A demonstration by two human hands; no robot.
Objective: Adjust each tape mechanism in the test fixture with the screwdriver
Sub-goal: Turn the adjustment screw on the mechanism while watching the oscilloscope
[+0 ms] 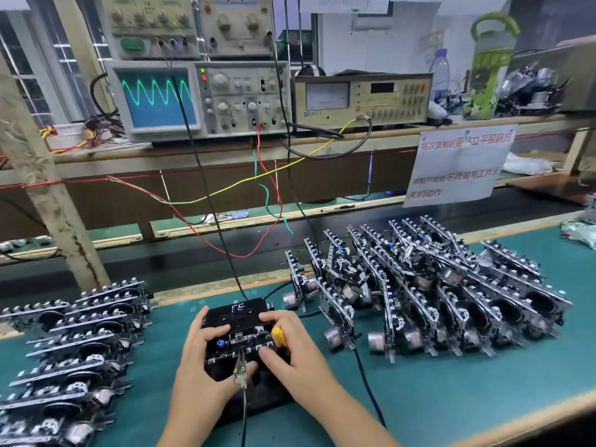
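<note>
A black tape mechanism [237, 330] sits in the test fixture [258, 395] at the front middle of the green mat, with "FE" written on its cassette. My left hand [200, 350] holds its left side, thumb by a metal clip [240, 371] on the front edge. My right hand [290, 346] grips a yellow-handled screwdriver [279, 335] against the palm while its fingers press on the right side of the mechanism. The screwdriver's tip is hidden.
A stack of tape mechanisms [77, 343] lies to the left, a bigger pile [429, 285] to the right. On the shelf behind, an oscilloscope [200, 98] shows a green wave beside a meter unit [361, 98]. Coloured wires [267, 201] and a black cable [364, 379] run down to the fixture.
</note>
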